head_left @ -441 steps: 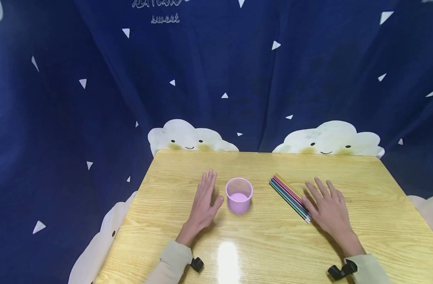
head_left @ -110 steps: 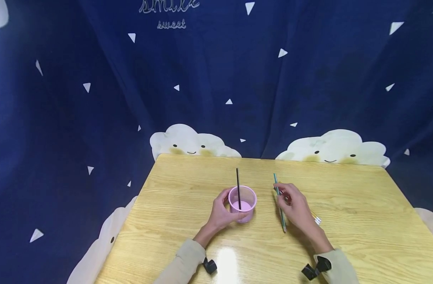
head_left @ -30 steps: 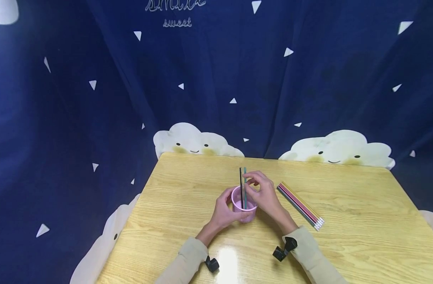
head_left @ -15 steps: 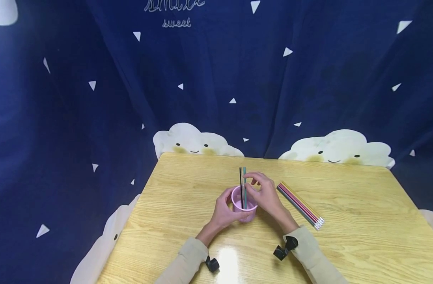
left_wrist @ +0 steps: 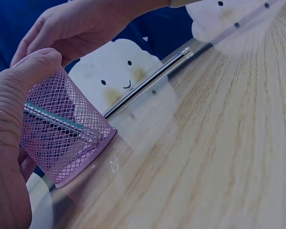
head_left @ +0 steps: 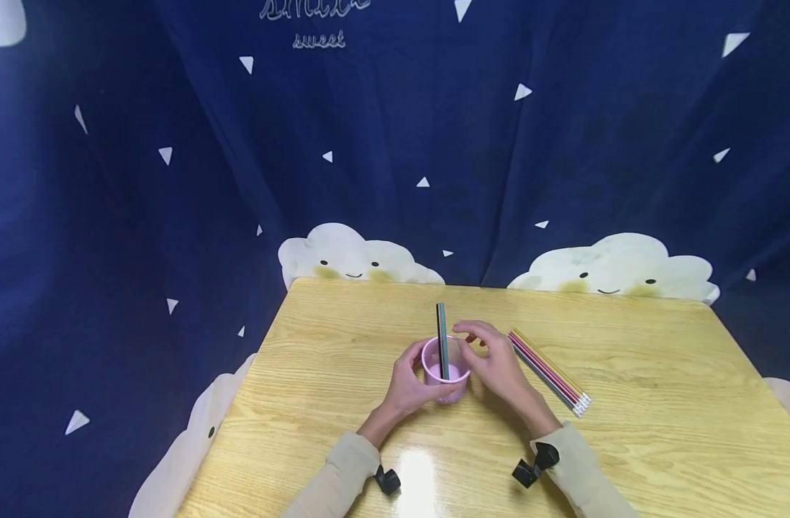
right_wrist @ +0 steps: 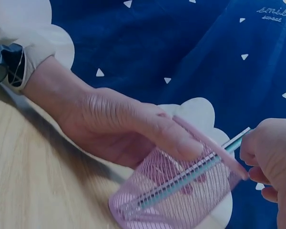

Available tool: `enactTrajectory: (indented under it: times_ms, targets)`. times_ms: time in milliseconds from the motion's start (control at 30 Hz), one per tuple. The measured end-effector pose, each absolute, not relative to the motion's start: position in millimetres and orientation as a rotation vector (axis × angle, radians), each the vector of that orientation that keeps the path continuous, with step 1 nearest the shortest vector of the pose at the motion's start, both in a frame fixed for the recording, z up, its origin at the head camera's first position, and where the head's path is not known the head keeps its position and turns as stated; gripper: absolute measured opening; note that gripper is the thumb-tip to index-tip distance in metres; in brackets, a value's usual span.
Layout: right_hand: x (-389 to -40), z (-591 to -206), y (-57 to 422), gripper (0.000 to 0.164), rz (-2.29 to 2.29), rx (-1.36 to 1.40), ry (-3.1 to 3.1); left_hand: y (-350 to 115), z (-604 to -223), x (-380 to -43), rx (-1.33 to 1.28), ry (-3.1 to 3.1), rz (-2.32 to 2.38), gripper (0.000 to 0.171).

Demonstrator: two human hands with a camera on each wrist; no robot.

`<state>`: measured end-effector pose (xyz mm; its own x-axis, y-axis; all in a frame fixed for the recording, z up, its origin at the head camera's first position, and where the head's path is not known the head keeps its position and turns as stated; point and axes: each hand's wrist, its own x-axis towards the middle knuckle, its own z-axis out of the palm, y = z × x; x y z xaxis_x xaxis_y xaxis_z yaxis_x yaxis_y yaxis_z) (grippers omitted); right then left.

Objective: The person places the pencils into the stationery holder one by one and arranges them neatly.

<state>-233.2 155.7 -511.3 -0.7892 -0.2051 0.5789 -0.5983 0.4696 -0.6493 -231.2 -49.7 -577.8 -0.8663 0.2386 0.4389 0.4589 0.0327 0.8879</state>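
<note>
In the head view my left hand (head_left: 404,388) grips a pink mesh pen holder (left_wrist: 88,119) from its left side, with the thumb across the front. A black pencil (head_left: 439,332) and a teal pencil (head_left: 445,344) stand together inside it, leaning slightly left, their tops above the rim. At the holder's right rim is my right hand (head_left: 501,365), fingers loosely bent and holding nothing. Through the mesh in the right wrist view, the two pencils (right_wrist: 181,177) reach down to the base.
Right of the hands, several pencils (head_left: 550,371) in yellow, red and dark colours lie side by side on the wooden table (head_left: 654,388). Behind the table hangs a dark blue curtain (head_left: 382,108) with white clouds and triangles.
The teal pencil has gone from the table into the holder beside the black one. In the last half second my right hand let go of it and drew back right; my left hand still grips the holder.
</note>
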Motion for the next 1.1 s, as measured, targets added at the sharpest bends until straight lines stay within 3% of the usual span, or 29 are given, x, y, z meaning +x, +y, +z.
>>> enactTrajectory:
  times_ms: [433,1100]
  targets:
    - [-225.0,-541.1,202.8,0.031,1.118,0.579,-2.31,-49.6,-542.4,-213.6,-0.688,-2.102,-2.024,0.078]
    - [-203.0,-571.7,242.1,0.033,0.765,0.45,-2.549,-49.4,-577.4,-229.3,-0.683,-2.152,-2.002,0.084]
